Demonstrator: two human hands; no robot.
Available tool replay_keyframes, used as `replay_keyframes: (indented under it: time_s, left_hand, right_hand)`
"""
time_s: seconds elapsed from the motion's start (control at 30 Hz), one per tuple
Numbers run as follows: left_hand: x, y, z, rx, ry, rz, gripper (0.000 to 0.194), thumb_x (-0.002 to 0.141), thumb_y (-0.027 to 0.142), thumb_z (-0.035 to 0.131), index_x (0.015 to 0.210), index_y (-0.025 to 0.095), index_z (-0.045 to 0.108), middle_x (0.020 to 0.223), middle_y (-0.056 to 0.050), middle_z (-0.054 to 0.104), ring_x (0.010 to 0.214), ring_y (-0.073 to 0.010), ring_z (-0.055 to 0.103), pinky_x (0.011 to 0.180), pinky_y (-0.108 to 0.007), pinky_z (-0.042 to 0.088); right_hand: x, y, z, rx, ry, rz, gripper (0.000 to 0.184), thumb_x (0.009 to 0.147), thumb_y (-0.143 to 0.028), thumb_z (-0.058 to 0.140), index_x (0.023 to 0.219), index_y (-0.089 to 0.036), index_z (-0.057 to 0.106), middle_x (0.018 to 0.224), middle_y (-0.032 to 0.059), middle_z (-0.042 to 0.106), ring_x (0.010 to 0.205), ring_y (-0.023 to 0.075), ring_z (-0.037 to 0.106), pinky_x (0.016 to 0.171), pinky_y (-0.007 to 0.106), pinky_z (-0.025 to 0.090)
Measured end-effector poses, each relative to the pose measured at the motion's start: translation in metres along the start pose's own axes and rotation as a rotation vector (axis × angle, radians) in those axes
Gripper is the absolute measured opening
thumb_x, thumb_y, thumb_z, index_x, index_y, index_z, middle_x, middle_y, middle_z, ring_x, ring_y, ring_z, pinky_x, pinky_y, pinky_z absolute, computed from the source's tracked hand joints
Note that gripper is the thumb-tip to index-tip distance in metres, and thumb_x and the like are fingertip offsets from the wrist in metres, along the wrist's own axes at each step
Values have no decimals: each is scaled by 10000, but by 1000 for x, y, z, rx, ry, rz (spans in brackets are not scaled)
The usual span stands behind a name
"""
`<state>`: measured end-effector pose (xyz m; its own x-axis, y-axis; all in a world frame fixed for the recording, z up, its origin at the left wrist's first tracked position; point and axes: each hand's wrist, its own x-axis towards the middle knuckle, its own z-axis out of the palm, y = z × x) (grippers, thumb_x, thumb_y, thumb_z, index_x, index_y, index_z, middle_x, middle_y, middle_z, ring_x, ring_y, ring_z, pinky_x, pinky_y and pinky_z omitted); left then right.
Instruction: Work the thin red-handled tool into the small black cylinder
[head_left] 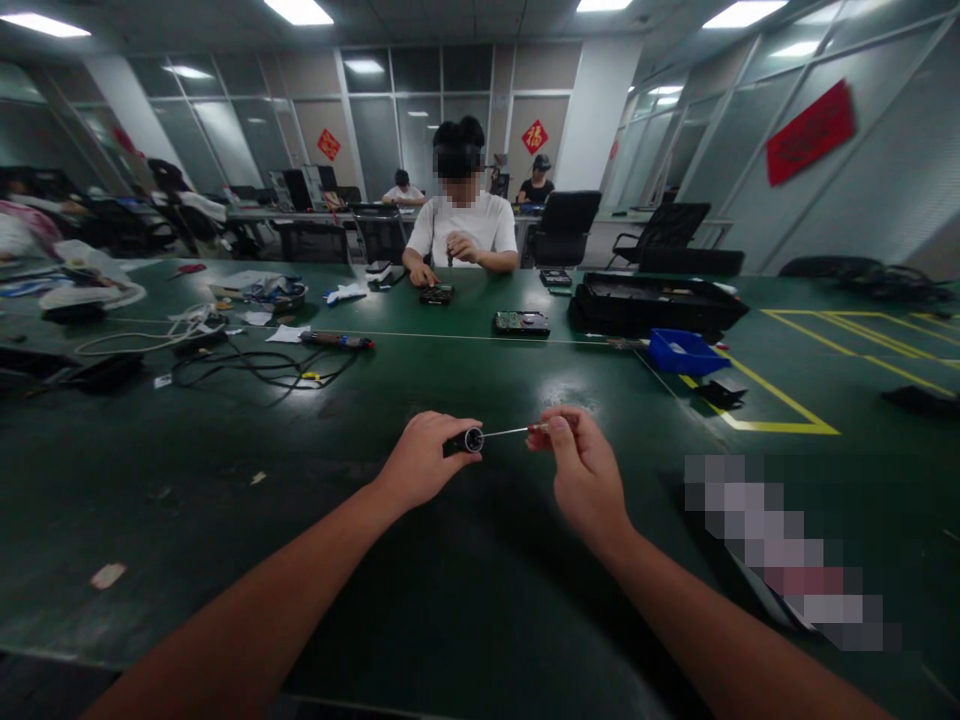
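Observation:
My left hand (421, 462) is closed around a black cylindrical part (466, 440), whose round end with a pale ring faces toward me and to the right. In my right hand (589, 470) is a screwdriver (538, 428) with a reddish handle and a thin metal shaft. The shaft points left, and its tip meets the ringed end of the cylinder. Whether the tip sits inside the part or only touches it, I cannot tell. Both hands are held above the green table (300, 560).
Across the table a person (472, 225) handles a hard drive (436, 295). Another hard drive (522, 322), a black tray (660, 305) and a blue bin (686, 352) lie ahead. Cables (247, 365) and a tool (337, 340) are at left; a blurred flat object (780, 550) is at right.

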<state>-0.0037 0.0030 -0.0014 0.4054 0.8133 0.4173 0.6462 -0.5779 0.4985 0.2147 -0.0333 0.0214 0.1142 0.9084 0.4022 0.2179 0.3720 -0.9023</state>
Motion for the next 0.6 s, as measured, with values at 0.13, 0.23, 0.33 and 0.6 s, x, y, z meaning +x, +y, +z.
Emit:
replay_keyframes:
  time_s: [0.13,0.23,0.33,0.6]
  left_hand:
    - [0,0,-1,42,-29,7,401,841,312,766,1228,277,666,1116,-30,734,1044,-238,632,960,-429,424]
    - [1,0,0,78,-50,12,409,832,316,772,1227,286,669,1108,-32,733,1043,-244,630,959,-441,416]
    - [1,0,0,104,-58,20,410,829,314,774,1225,284,670,1098,-32,731,1041,-246,627,956,-447,411]
    - [2,-2,1,125,-110,14,400,834,289,764,1224,291,676,1100,-33,731,1052,-251,625,967,-457,408]
  right_hand:
    - [-2,-6,-2,-175,-59,-117,189,1014,-364,445,1000,-225,573,826,29,672,763,184,659,720,329,511]
    - [-2,-7,-3,-283,-77,-154,180,1019,-348,429,1001,-225,558,814,34,682,753,190,668,701,325,495]
    - [-1,-9,-5,-358,-108,-173,172,1022,-331,418,1000,-223,550,823,36,696,757,193,683,699,324,490]
    - [4,-11,-6,-490,-225,-214,129,989,-321,484,1020,-221,561,887,55,715,795,212,696,692,325,495]
